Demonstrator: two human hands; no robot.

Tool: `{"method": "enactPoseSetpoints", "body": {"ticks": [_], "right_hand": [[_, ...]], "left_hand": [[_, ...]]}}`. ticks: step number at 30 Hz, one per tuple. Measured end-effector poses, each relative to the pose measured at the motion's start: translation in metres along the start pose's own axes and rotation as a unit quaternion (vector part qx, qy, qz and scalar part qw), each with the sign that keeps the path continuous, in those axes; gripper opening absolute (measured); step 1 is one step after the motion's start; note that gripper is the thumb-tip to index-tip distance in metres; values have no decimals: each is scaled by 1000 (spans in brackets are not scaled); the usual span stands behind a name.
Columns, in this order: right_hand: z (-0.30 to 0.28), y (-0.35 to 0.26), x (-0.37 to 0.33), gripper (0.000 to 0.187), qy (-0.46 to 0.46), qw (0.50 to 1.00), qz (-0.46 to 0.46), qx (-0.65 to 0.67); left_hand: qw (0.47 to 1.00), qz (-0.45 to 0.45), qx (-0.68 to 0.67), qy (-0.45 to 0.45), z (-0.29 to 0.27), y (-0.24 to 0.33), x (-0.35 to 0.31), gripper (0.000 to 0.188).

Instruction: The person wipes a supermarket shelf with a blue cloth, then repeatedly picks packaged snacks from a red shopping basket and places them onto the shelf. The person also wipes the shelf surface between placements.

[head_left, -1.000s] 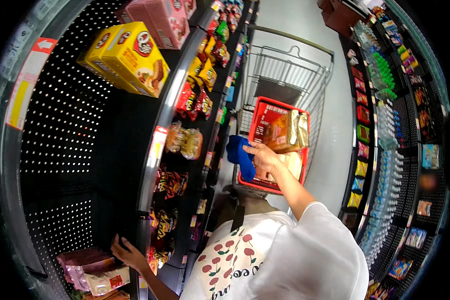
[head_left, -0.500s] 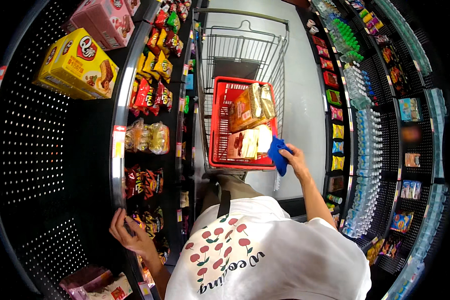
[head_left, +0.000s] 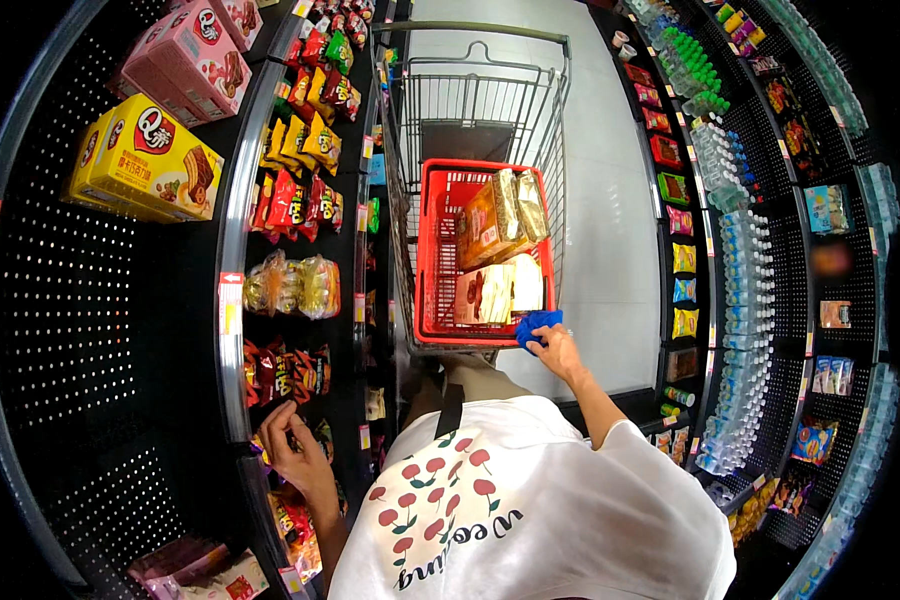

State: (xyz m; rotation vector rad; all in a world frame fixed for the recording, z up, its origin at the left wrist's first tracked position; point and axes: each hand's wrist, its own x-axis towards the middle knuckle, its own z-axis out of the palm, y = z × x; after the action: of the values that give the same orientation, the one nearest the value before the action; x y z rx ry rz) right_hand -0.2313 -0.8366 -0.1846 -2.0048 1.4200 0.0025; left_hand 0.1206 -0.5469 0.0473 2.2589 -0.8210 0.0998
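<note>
My right hand (head_left: 562, 354) grips a crumpled blue cloth (head_left: 537, 324) at the near right corner of a red plastic basket (head_left: 422, 250). The basket rests at the near end of a wire shopping cart (head_left: 485, 85). Inside it lie an orange package with gold wrapping (head_left: 492, 225) and a pale box (head_left: 482, 297) with a bright white top. My left hand (head_left: 300, 458) hangs beside the left shelf's edge, fingers loosely bent and apart, holding nothing. Closest to it are bagged snacks in dark red and orange packs (head_left: 288, 372).
On the left shelves stand a yellow snack box (head_left: 145, 160), pink boxes (head_left: 190, 65) and several bagged snacks (head_left: 305, 145). Rows of water bottles (head_left: 745, 300) line the right shelves. A pale tiled floor (head_left: 615, 300) runs between the cart and the right shelf.
My right hand has brought the blue cloth left and down onto the basket's corner. My left hand has come away from the shelf edge, moving right.
</note>
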Motion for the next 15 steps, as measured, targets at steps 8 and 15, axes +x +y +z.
{"method": "enactPoseSetpoints", "body": {"ticks": [8,15], "right_hand": [[-32,-39,100,21,87,979,14,184],[11,-11,237,33,155,978,27,135]], "left_hand": [[998,-46,-29,-38,22,18,-10,16],[997,-59,-23,-36,30,17,-19,15]]}}
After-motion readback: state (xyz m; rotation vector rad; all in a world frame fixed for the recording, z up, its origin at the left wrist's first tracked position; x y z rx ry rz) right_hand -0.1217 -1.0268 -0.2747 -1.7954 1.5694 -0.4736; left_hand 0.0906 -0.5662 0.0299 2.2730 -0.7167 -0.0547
